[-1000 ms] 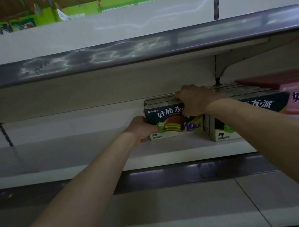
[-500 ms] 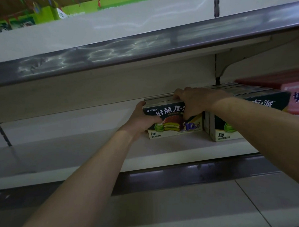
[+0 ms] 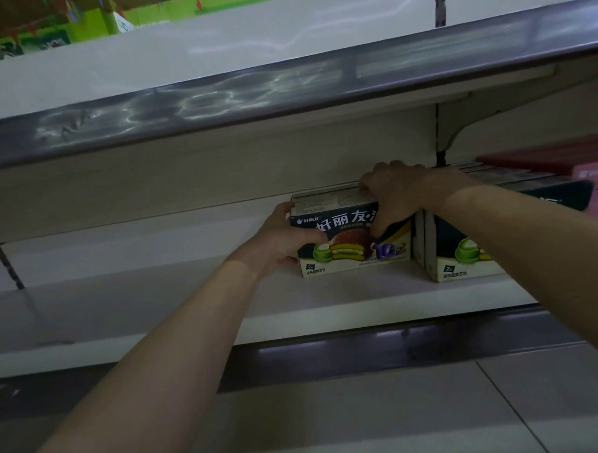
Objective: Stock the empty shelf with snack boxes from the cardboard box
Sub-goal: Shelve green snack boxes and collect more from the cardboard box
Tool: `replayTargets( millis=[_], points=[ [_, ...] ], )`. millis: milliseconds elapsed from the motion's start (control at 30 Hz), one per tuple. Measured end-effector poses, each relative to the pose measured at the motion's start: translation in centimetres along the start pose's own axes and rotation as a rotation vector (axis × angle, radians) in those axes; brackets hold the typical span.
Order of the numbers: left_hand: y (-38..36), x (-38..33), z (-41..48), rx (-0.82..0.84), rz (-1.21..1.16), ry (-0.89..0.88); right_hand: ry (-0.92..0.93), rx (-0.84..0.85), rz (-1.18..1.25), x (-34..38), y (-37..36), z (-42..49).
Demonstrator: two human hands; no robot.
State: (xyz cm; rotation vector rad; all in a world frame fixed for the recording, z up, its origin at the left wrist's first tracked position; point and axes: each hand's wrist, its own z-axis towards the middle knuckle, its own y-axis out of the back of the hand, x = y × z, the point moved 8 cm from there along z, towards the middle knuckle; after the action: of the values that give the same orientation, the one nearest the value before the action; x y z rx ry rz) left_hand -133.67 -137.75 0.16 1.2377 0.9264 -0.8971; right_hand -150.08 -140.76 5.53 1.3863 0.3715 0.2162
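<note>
Since a second ago the left hand (image 3: 284,240) has climbed from the lower left corner of the dark navy and cream cardboard snack box (image 3: 346,244) to its left end. The right hand (image 3: 399,191) has stayed on the top right corner. The left hand's fingers are curled round that left end and mostly hidden behind it, while its thumb lies flat across the front face beside the printed green cup. The right hand clamps the box from above: its fingers (image 3: 374,185) bend over the grey top toward the rear edge and its thumb presses down the front face, so both hands grip the same box. The box stands on its long side with its front facing out. White Chinese characters run along the navy band, above a picture of a chocolate-coated pie with green and cream layers, a purple "10" and a cream strip along the bottom. Its bottom edge seems to rest on the cream-white metal shelf (image 3: 157,301), right of the middle and set back from the front edge. A narrow gap separates it from a second matching box (image 3: 463,253) nearer the front edge. Further right, a pink box (image 3: 594,193) with a dark red top reaches the picture's edge.
</note>
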Motion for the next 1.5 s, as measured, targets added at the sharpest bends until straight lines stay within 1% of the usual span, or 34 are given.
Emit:
replayTargets(
  millis=[233,333,500,667,867,1067,1100,1133,1233,1267,1333,1400,1500],
  points=[
    [1.1,0.4,0.3,-0.01,-0.03,0.03,0.034,-0.051,0.091,0.7,0.1,0.3],
    [0.6,0.4,0.4,-0.046,-0.005,0.004,0.037,-0.08,0.064,1.1,0.1,0.2],
    [-0.1,0.3,0.9,-0.108,0.109,-0.044,0.066,-0.135,0.049,1.4,0.4,-0.4],
    [-0.2,-0.1,0.7,-0.128,0.119,-0.066,0.047,-0.177,-0.074,1.5,0.5,-0.9],
    [0.2,0.5,0.5,-0.202,0.16,-0.105,0.059,-0.195,-0.061,1.8,0.8,-1.2],
    [0.1,-0.3,-0.4,-0.25,0.26,-0.181,0.049,-0.235,-0.065,1.9,1.0,-1.8],
    [-0.1,-0.7,-0.7,-0.256,0.307,-0.213,0.043,-0.237,-0.07,2.0,0.9,-1.9],
    [-0.4,-1.3,-1.1,-0.275,0.412,-0.261,0.033,-0.238,-0.082,2.0,0.9,-2.0],
    [-2.0,-3.2,-2.1,-0.344,0.981,-0.409,-0.045,-0.254,-0.17,2.1,1.0,-2.6],
    [-2.7,-3.4,-2.2,-0.342,1.109,-0.433,-0.082,-0.257,-0.216,2.1,1.0,-2.9],
    [-3.7,-3.1,-2.0,-0.314,1.225,-0.41,-0.16,-0.231,-0.308,1.9,0.8,-3.3],
    [-4.0,-3.0,-1.8,-0.334,1.265,-0.399,-0.211,-0.203,-0.377,1.5,0.6,-3.6],
    [-3.9,-3.7,-1.9,-0.386,1.298,-0.423,-0.193,-0.212,-0.372,1.3,0.5,-3.8]
  ],
)
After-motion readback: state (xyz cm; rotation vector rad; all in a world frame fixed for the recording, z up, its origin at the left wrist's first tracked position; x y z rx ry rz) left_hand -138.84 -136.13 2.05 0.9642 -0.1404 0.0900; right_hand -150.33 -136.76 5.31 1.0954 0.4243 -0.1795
